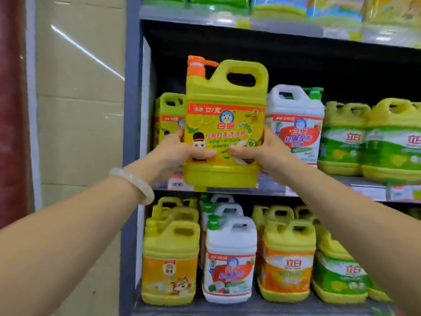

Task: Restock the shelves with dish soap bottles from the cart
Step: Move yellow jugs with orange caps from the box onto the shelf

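**Yellow bottle held at the middle shelf, both hands on it**

We had both arms stretched forward and up. Our left hand (180, 149) gripped the left side of the yellow dish soap bottle (225, 124), thumb laid across the front label and fingers curled round the back. Our right hand (257, 148) grasped the right side in the same manner, thumb on the label and pointing toward the left thumb; the two thumb tips were near each other, not touching. A pale bangle (134, 185) sat on the left wrist.

The bottle stood upright, orange pump (197, 67) at the top left, handle to the right. Its base was level with the front edge of the middle shelf (330, 185); we could not tell whether it rested on the shelf or was held just above it. It was in front of a second yellow bottle (169, 115) on its left and just beside a white bottle with a green pump (296, 124) on its right. Further right stood green-labelled yellow bottles (369, 140).

The lower shelf (227, 307) carried yellow and white bottles in rows. The top shelf (250, 21) held green and yellow packets. To the left of the grey shelf upright (132, 87) we saw a beige tiled wall (79, 110) and a dark red strip (11, 110) at the frame edge.
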The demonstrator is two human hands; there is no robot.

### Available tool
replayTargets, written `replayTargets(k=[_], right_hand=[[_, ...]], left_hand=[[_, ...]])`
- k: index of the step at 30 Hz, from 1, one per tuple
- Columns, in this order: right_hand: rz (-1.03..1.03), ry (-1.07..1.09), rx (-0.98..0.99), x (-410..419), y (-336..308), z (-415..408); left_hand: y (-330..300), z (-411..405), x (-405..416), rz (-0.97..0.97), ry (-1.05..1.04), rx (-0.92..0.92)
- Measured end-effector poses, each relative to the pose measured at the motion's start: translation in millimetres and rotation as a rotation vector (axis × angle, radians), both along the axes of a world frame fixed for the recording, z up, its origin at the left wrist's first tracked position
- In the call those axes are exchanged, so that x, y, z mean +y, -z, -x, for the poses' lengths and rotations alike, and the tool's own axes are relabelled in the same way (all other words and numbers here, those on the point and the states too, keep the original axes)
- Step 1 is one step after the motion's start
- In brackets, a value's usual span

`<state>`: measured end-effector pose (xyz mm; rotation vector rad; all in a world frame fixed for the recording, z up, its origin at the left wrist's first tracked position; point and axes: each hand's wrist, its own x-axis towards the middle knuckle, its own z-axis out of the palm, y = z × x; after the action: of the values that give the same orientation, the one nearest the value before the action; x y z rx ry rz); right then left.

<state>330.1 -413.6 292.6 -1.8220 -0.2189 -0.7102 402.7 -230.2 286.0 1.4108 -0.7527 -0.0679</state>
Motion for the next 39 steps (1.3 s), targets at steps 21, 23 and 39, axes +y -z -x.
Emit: replayTargets(k=[21, 23, 39], right_hand=[[0.215, 0.013, 0.209, 15.8, -13.8, -228.3], [0.266, 0.075, 0.22, 15.2, -14.8, -231.6], [0.285, 0.143, 0.277, 18.7, -14.0, -239.0]], left_hand=[[0.5, -176.0, 5.7, 0.036, -0.358, 0.021], [1.9, -183.1, 2.5, 0.037, -0.406, 0.027], [-3.5, -193.3, 0.4, -0.099, -0.459, 0.08]])
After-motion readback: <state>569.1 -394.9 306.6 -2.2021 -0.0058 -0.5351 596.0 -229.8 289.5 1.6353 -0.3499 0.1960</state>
